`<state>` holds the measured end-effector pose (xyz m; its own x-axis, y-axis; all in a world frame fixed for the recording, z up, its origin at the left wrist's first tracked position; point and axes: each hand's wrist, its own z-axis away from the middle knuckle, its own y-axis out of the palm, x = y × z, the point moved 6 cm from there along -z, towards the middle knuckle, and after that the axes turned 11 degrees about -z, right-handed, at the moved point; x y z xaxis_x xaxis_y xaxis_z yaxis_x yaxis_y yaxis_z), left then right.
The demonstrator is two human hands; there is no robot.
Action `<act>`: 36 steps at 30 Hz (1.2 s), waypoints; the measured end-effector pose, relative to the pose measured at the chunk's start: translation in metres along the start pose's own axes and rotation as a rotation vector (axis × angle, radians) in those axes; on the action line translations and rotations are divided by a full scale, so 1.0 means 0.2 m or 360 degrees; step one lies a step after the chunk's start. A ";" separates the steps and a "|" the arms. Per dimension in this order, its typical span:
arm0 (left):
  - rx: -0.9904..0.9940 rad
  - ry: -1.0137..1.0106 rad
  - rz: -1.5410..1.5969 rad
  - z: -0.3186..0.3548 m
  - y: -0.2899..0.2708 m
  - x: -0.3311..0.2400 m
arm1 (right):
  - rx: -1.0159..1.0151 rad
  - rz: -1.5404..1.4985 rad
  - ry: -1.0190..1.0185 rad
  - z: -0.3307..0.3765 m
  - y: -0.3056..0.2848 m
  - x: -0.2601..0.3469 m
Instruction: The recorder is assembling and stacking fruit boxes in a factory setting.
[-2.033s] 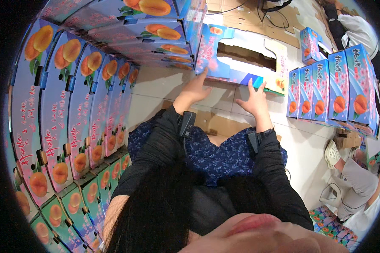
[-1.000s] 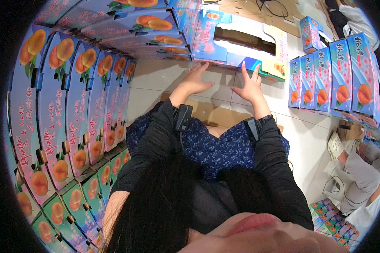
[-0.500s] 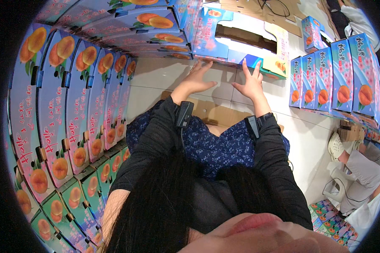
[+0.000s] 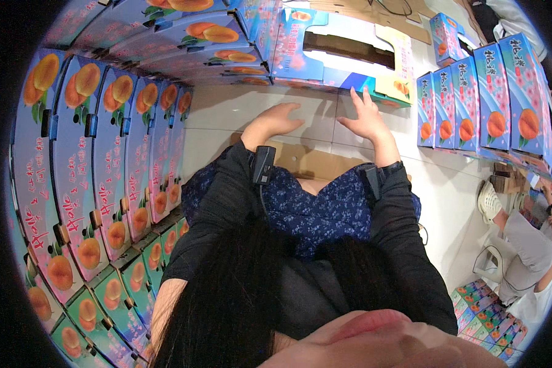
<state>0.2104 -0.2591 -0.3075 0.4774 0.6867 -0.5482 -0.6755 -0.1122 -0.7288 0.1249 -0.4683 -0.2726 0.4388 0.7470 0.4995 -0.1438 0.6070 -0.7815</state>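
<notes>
A flat blue fruit carton (image 4: 343, 52) with a long cut-out window lies on the white tiled floor (image 4: 227, 116) straight ahead of the person. Its long axis runs left to right across the view, with the window facing up and its printed near side turned toward the person. Through the window only a dark brown interior shows; what is inside cannot be made out.

Both arms, in black sleeves, reach forward from the lower edge. The left hand (image 4: 276, 119) hovers palm down over the floor, fingers spread and loose, holding nothing, a little short of the carton. The right hand (image 4: 365, 119) is also open, fingers splayed and pointing upward, with the fingertips (image 4: 354, 93) at the carton's near edge; whether they touch it cannot be told.

A piece of plain brown cardboard (image 4: 313, 162) lies on the floor just before the person's knees. On the left, a wall of stacked blue cartons (image 4: 104, 141) printed with orange fruit curves around. On the right, a row of upright blue cartons (image 4: 478, 98) stands well apart from the hands. Another person (image 4: 527, 245) crouches at the far right edge.
</notes>
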 end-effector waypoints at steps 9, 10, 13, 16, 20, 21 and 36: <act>0.0203 -0.0068 -0.0070 0.04 0.00 -0.01 | -0.0330 -0.0339 -0.0255 0.03 -0.18 -0.04; 0.0211 -0.0131 -0.0063 0.05 -0.01 -0.01 | -0.0331 -0.0335 -0.0257 0.03 -0.19 -0.06; 0.0176 -0.0109 -0.0156 0.06 -0.02 -0.01 | -0.0308 -0.0422 -0.0150 0.02 -0.18 -0.10; 0.0019 0.0070 -0.0101 0.07 -0.07 -0.08 | -0.0276 -0.0400 -0.0098 0.01 -0.16 -0.10; -0.0011 0.0051 -0.0059 0.09 -0.09 -0.08 | -0.0169 -0.0201 -0.0141 0.03 -0.12 -0.04; 0.0004 0.0039 -0.0065 0.09 -0.09 -0.07 | -0.0049 -0.0172 -0.0079 0.03 -0.10 -0.03; 0.0046 -0.0045 -0.0074 0.07 -0.07 -0.03 | -0.0654 -0.0389 -0.0005 -0.14 -0.62 -0.13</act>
<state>0.2092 -0.2517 -0.2896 0.4930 0.7107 -0.5019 -0.6690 -0.0592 -0.7409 0.1557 -0.5707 -0.1992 0.4134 0.5968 0.6877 0.3264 0.6079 -0.7238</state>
